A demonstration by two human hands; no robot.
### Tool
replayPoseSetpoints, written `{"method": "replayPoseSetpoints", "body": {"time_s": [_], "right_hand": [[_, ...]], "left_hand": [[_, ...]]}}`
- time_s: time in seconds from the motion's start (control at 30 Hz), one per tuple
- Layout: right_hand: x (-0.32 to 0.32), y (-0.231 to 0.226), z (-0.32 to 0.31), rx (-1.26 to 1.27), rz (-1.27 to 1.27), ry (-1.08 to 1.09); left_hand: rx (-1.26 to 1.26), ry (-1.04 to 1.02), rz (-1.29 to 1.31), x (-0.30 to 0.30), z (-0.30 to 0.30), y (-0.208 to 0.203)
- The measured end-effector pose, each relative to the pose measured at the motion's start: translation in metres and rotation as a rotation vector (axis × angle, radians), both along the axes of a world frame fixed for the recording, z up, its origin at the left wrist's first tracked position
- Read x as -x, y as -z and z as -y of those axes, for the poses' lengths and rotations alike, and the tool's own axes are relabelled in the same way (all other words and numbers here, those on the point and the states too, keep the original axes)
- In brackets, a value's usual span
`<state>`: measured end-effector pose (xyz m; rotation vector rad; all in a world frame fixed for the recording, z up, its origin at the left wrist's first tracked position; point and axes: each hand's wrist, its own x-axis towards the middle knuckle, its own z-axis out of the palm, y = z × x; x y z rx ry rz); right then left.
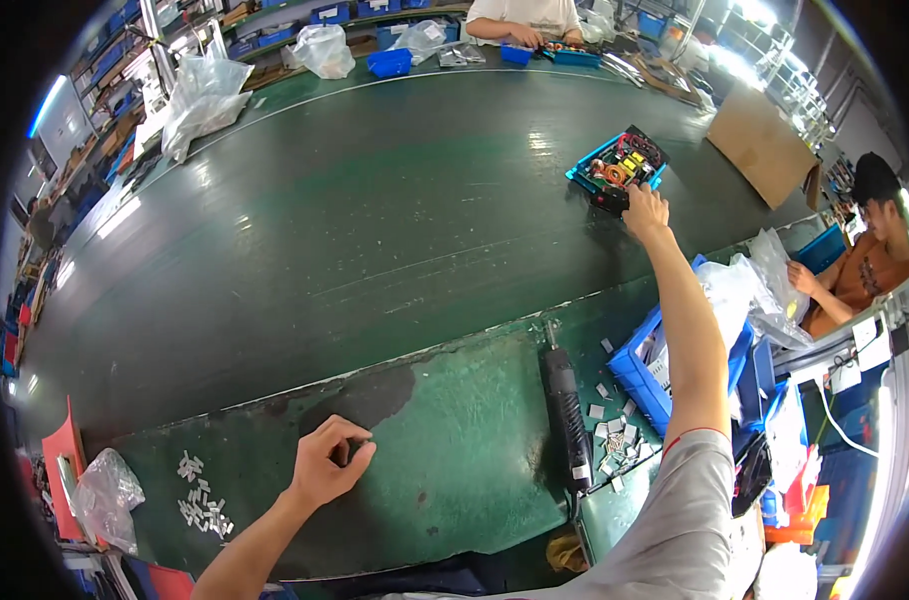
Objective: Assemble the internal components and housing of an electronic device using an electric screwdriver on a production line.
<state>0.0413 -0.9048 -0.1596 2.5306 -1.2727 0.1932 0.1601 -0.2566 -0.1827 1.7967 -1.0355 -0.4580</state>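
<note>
While touching the blue-cased unit (623, 164) just beyond the curled fingers of the right hand (647, 212), cannot tell if pinching; looks already fitted with components, but uncovered, with remaining work unclear. Holding nothing visible in the loosely curled left hand (327, 464).

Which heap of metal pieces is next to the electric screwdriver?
The right heap, beside the electric screwdriver and blue bin; the other heap lies left of the left hand.

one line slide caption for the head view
Right hand at a blue-edged electronics unit on the dark surface; left hand loosely curled over the green worktop.
</note>
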Motion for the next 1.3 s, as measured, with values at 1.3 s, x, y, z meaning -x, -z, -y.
{"method": "replayPoseSetpoints", "body": {"time_s": [1.3], "right_hand": [[-0.032, -0.159, -0.384, -1.51, 0.465, -0.441]], "left_hand": [[0.621, -0.449, -0.481, -0.013, -0.024, 0.015]]}}
